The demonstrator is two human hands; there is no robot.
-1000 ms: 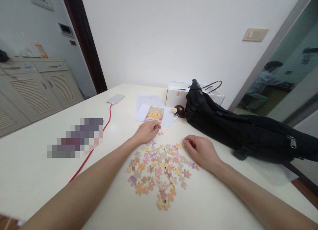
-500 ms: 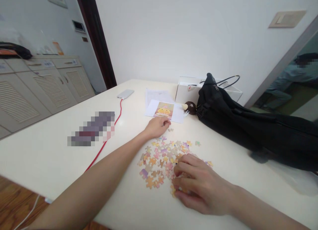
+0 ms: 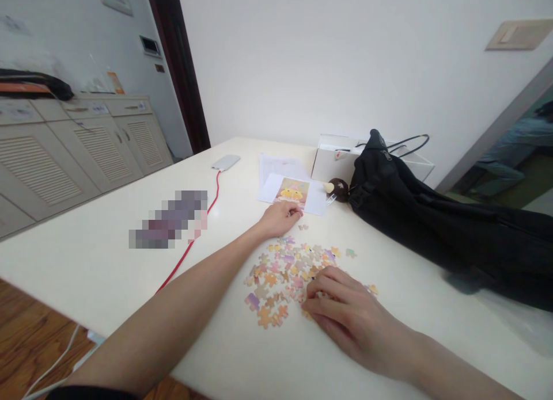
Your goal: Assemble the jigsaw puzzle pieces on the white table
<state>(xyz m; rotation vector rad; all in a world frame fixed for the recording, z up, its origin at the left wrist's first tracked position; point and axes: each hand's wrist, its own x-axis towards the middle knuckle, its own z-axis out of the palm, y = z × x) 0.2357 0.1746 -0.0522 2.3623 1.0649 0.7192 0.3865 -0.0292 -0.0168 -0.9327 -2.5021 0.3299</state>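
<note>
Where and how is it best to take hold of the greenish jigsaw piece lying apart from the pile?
I would pinch the greenish jigsaw piece by its opposite edges, coming from above and the right: it lies flat on the table, with most of the pile to its left.

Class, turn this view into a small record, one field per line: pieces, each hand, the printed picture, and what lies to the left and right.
Puzzle pieces: loose, scattered on the white table; orange, yellow, pink, purple, grey
Left hand: curled, overlapping the printed picture's lower edge in view; grip unclear
Right hand: over the pieces, fingers bent; grip hidden
Printed picture: yellow figure on white paper
Left side: red cable running to a pale flat device
Right side: black bag, partly hiding a white box
</note>
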